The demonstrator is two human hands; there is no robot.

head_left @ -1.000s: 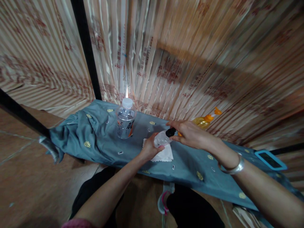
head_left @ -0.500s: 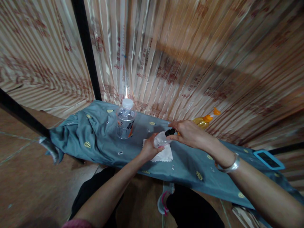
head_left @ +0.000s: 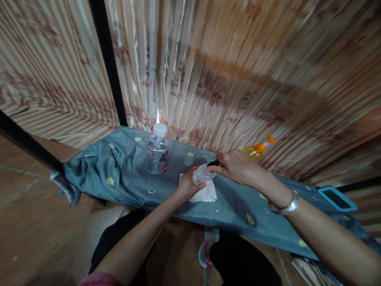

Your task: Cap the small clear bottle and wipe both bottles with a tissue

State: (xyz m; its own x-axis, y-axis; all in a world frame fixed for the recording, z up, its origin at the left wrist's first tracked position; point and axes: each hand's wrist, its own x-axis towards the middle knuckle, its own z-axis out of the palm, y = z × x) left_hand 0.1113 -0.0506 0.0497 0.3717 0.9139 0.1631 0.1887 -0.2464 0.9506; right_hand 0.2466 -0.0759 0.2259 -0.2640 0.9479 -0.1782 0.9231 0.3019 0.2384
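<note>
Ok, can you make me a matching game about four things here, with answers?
Things:
1. small clear plastic bottle with black top
2. larger clear plastic bottle with label
3. yellow see-through plastic bottle
4. flat blue-rimmed rectangle

Matches:
A. has an orange top
B. farthest right
C. held by left hand and right hand
D. has a white cap

Pairs: 1-C, 2-D, 3-A, 4-B

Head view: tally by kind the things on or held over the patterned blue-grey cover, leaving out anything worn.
Bottles: 3 (white-capped bottle, black-topped bottle, orange-topped bottle)
White cloth: 1
Blue-framed object: 1
Total: 5
</note>
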